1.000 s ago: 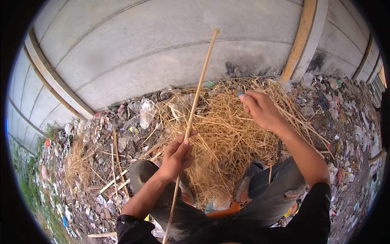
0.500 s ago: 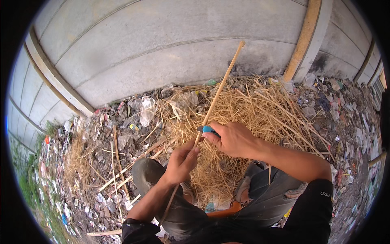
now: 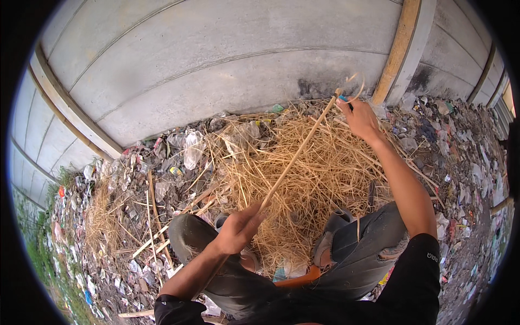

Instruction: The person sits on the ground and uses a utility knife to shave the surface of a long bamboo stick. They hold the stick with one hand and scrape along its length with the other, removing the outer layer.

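Note:
My left hand (image 3: 237, 230) is closed round the lower part of a long, pale bamboo stick (image 3: 297, 156), above my left knee. The stick slants up and away to the right, its far end in front of the wall. Close to that end my right hand (image 3: 362, 120) grips a small blue-handled cutter (image 3: 343, 99), mostly covered by the fingers. A thin curled shaving (image 3: 361, 89) stands out beside the stick's tip, slightly blurred. Whether the blade touches the stick cannot be made out.
Between and beyond my feet lies a heap of straw-coloured shavings (image 3: 325, 162). Long split strips (image 3: 157, 233) rest on the littered ground at left. A grey concrete wall (image 3: 227, 59) with upright posts (image 3: 397, 51) rises behind. Something orange (image 3: 300, 279) shows beneath me.
My right hand has slid the cutter up along the stick, away from my left hand to the far end. The stick has tilted lower and rightward, and a curled shaving has appeared.

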`<state>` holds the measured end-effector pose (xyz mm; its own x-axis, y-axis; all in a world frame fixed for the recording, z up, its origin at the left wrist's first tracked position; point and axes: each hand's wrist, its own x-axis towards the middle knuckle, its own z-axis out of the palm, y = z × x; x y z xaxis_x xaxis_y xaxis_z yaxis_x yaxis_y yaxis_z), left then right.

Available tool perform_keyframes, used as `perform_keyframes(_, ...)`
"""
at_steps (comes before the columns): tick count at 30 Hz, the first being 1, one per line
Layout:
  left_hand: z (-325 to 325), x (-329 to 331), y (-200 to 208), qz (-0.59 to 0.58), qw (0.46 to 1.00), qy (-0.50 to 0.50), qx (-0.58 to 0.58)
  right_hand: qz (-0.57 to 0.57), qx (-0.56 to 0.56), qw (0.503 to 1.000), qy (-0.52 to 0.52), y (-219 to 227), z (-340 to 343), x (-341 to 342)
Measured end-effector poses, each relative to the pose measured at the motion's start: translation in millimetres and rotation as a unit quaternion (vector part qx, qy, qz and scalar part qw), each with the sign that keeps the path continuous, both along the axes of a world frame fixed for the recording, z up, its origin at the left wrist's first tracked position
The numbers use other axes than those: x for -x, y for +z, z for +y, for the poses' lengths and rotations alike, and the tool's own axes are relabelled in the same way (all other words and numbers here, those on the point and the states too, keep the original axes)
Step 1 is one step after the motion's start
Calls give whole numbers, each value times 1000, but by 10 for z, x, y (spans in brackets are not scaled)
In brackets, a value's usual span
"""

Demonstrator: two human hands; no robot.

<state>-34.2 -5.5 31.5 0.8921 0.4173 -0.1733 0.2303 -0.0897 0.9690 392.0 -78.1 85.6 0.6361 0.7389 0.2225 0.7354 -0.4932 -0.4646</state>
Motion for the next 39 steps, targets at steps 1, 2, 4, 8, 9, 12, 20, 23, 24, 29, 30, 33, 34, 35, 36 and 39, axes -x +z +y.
perform_keyframes(1,4,41,-24,3,1000,-5,1,-20,-4,1000,-6,-72,-34,-36)
perform_keyframes(2,-31,33,-41,-10,1000,2,-13,-43,-4,999,-11,-155,-74,-70)
perform_keyframes(4,-12,36,-34,-15,1000,-8,2,-46,12,999,-20,-157,-106,-47)
perform_keyframes(8,2,90,-21,-15,996,-4,89,-98,-92,991,17,-178,-74,18)
perform_keyframes(9,8,102,-18,-13,995,-5,103,-97,-102,990,19,-153,-86,22)
perform_keyframes(12,27,119,-57,-20,990,-14,137,-90,-98,991,1,-7,-126,136)
perform_keyframes(20,-31,81,6,-11,983,-10,181,-254,-88,961,59,-29,-177,125)
perform_keyframes(23,-31,81,-64,-27,980,2,199,-228,-165,957,76,-37,-186,128)
perform_keyframes(24,-24,77,-77,-35,981,5,192,-195,-160,964,79,-33,-196,140)
perform_keyframes(29,20,-7,-9,-69,971,59,223,-67,-125,979,148,77,-172,638)
perform_keyframes(30,12,-35,45,-73,962,62,255,-44,-93,979,179,66,-175,798)
perform_keyframes(33,37,-156,17,-102,968,43,225,34,-41,962,266,55,-167,1344)
perform_keyframes(34,30,-166,30,-104,967,49,228,53,-6,955,293,64,-150,1523)
perform_keyframes(35,0,-205,29,-108,969,62,213,55,15,949,310,90,-165,1658)
perform_keyframes(36,-35,-242,24,-113,971,76,198,57,37,942,328,109,-177,1779)
perform_keyframes(39,-65,-282,-47,-111,980,95,133,48,-20,930,363,-132,-173,1969)
